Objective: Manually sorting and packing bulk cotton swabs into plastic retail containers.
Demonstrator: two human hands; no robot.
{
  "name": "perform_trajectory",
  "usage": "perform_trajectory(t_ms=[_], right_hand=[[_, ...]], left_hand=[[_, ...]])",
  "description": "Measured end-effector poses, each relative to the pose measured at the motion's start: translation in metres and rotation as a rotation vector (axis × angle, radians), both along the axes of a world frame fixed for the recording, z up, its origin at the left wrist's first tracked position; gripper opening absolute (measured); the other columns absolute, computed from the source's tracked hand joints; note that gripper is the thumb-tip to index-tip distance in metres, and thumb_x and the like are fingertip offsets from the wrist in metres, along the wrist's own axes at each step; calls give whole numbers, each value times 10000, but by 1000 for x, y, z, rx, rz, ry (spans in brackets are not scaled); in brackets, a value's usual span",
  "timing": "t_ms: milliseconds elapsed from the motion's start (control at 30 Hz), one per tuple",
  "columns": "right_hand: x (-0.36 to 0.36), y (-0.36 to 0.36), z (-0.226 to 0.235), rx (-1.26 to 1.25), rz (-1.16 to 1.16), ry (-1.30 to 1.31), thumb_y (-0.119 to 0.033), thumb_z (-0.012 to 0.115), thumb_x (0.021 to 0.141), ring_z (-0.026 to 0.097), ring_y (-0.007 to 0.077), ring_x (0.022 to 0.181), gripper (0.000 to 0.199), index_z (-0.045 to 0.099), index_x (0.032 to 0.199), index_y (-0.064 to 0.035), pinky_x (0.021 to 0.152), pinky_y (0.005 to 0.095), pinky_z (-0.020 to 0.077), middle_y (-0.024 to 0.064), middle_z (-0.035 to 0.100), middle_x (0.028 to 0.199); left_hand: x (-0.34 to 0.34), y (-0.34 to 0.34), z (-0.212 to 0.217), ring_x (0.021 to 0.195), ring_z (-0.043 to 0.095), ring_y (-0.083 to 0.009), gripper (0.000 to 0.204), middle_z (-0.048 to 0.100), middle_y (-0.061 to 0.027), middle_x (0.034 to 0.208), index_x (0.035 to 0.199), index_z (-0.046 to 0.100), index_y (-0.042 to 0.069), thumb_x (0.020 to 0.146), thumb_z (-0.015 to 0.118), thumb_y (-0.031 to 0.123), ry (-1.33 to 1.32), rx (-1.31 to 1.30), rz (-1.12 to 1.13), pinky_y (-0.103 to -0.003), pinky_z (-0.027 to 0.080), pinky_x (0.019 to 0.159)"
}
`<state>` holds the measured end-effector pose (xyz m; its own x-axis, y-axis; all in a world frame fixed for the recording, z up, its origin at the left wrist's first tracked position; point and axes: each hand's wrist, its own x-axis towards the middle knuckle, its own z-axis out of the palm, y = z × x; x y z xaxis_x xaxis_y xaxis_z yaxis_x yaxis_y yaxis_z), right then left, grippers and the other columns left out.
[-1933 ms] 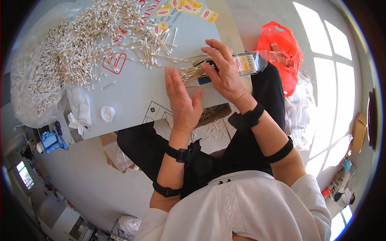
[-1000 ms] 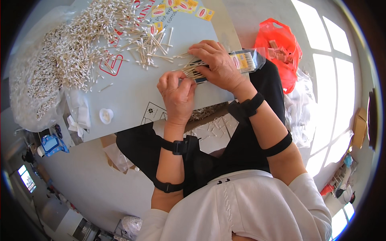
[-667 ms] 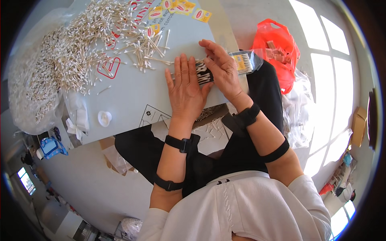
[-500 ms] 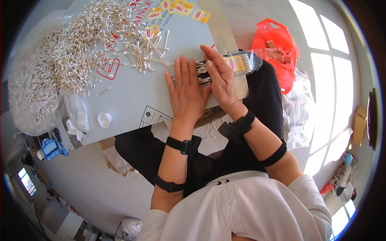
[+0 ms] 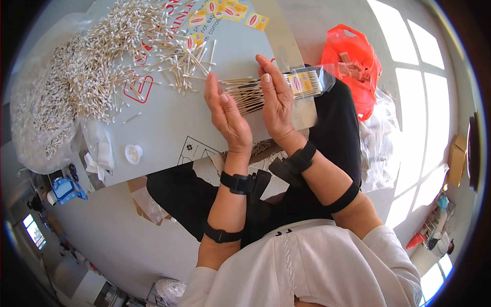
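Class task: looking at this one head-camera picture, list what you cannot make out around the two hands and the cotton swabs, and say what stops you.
Head view only:
- Middle of the swab bundle: hidden between the left hand and right hand.
- Contents of the orange bag: too small, glare.
- Loose swab pile: count impossible, too small, bent at the rim.

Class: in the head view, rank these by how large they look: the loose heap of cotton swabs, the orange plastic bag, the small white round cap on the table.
1. Heap of cotton swabs, largest.
2. Orange plastic bag.
3. White round cap, smallest.
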<state>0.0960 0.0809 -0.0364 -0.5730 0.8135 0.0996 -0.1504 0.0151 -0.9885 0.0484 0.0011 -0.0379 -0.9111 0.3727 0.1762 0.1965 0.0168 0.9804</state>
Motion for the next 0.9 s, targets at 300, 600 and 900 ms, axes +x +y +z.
perform_trajectory(t_ms=[300, 600, 900], right_hand=[[-7, 7, 1, -92, 61, -2, -191, 428, 1069, 482, 173, 1310, 386, 510, 1374, 33, 1133, 308, 365, 122, 535, 1409], [-10, 17, -4, -97, 6, 46, -213, 478, 1054, 550, 121, 1063, 360, 572, 1314, 17, 958, 250, 428, 71, 645, 1170], [-3, 5, 3, -97, 58, 30, -189, 424, 1071, 504, 179, 1287, 379, 513, 1362, 38, 1124, 313, 385, 129, 541, 1396]], left_hand=[[-20, 10, 3, 1397, 387, -278, 565, 390, -202, 1505, 1463, 370, -45, 1077, 350, 368, -86, 103, -77, -409, 292, 1166], [-25, 15, 1, 1371, 411, -286, 606, 441, -215, 1456, 1428, 398, -74, 1068, 360, 412, -87, 181, -8, -416, 307, 1156], [-67, 11, 10, 1021, 587, -298, 374, 665, -140, 1058, 1247, 588, -6, 1033, 474, 279, 405, -310, -226, -405, 457, 931]])
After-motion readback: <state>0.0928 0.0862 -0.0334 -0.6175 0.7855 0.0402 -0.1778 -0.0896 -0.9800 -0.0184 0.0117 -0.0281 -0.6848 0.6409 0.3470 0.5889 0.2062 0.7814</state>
